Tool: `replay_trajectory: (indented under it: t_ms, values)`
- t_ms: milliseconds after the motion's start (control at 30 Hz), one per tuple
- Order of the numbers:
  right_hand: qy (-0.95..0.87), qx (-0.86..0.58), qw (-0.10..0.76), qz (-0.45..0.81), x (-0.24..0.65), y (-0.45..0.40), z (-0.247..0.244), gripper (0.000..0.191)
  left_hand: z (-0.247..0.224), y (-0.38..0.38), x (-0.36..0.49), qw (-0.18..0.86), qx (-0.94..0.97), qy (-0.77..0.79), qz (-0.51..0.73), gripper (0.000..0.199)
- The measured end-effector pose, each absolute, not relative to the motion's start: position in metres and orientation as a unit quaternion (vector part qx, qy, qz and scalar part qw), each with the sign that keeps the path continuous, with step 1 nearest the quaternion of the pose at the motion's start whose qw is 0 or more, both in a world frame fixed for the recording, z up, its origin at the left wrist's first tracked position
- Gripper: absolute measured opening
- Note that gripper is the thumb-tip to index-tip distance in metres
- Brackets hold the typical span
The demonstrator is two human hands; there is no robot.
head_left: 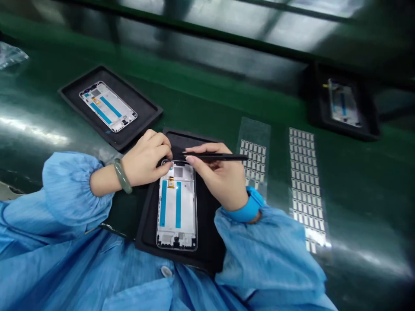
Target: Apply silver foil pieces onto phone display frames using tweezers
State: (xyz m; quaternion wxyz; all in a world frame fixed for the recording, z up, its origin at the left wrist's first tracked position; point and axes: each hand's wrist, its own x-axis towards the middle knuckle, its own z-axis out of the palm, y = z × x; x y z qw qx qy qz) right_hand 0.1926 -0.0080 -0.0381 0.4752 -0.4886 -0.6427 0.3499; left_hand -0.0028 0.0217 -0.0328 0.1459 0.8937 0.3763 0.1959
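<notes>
A phone mid-frame [187,207] with two blue strips and an orange flex cable lies in a black tray [210,233] close to my body. My left hand [147,157], a green bangle on its wrist, has curled fingers at the frame's top left corner, the thumb resting on that edge. Black tweezers [223,157] are gripped in my right hand [223,177], which wears a blue wristband. Their tips point left, just over the frame's top edge. Whether anything is between the tips is too small to tell.
Another black tray [142,125] with a similar phone frame [110,108] stands at the back left. Two clear sheets of small metallic parts [254,157] [306,177] lie to the right. Farther right is a dark tray [368,116] holding one more frame. A plastic bag [11,55] lies far left.
</notes>
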Motion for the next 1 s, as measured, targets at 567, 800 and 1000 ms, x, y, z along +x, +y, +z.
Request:
replay_trajectory:
  t_ms: [567, 800, 1000]
  values:
    - [-0.504, -0.565, 0.595, 0.269, 0.203, -0.019, -0.045, 0.016, -0.009, 0.003, 0.001, 0.156, 0.890, 0.388, 0.182, 0.033]
    - [-0.442, -0.521, 0.715, 0.148, 0.218, -0.023, -0.018, 0.018, -0.006, -0.038, 0.077, 0.180, 0.938, 0.293, 0.038, 0.056]
    - [-0.374, -0.554, 0.740, 0.067, 0.253, -0.037, -0.015, 0.023, -0.005, -0.021, 0.130, 0.185, 0.900, 0.388, -0.066, 0.031]
